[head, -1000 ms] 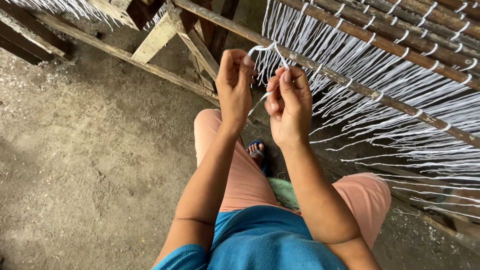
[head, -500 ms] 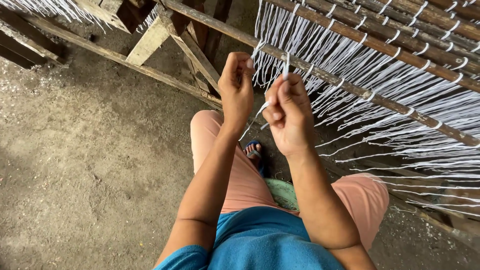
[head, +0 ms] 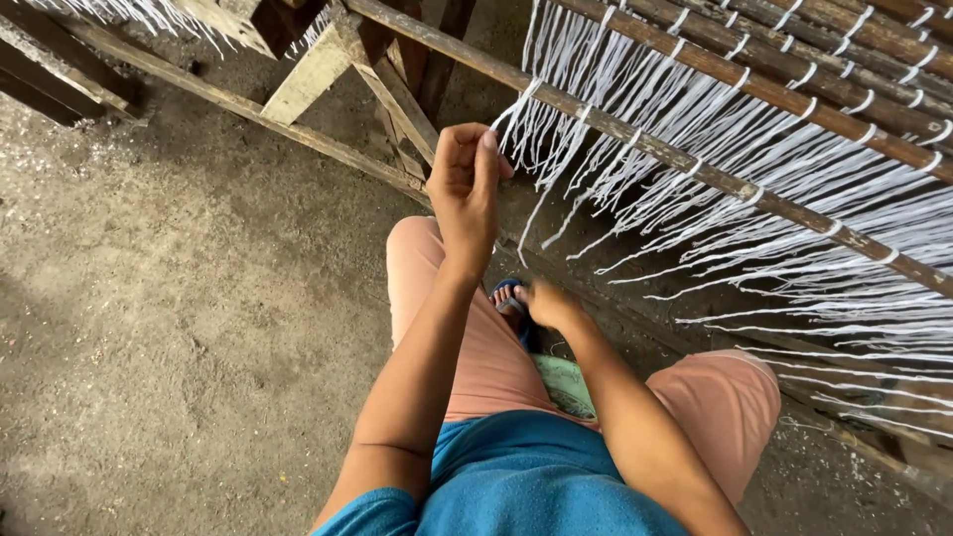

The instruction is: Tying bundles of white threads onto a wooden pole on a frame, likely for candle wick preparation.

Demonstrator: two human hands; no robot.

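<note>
My left hand (head: 465,177) is raised at the near end of a slanted wooden bar (head: 695,169), with its fingers pinched on a white string (head: 536,203) that hangs from the bar. Many more white strings (head: 754,238) are looped over this bar and the bars behind it, and hang loose to the right. My right hand (head: 544,302) is down low between my knees, next to my foot in a blue sandal (head: 508,298). Its fingers point away from me and are partly hidden. Whether it holds anything I cannot see.
I sit in pink shorts and a blue shirt on a rough concrete floor (head: 169,298). A wooden frame with crossed beams (head: 318,69) stands ahead. A green thing (head: 566,382) lies between my legs. A second fringe of white strings (head: 129,12) hangs at the top left.
My right hand has let go of the strings and dropped to beside my foot. The left hand stays up at the bar, holding a string. The view has tilted slightly.
</note>
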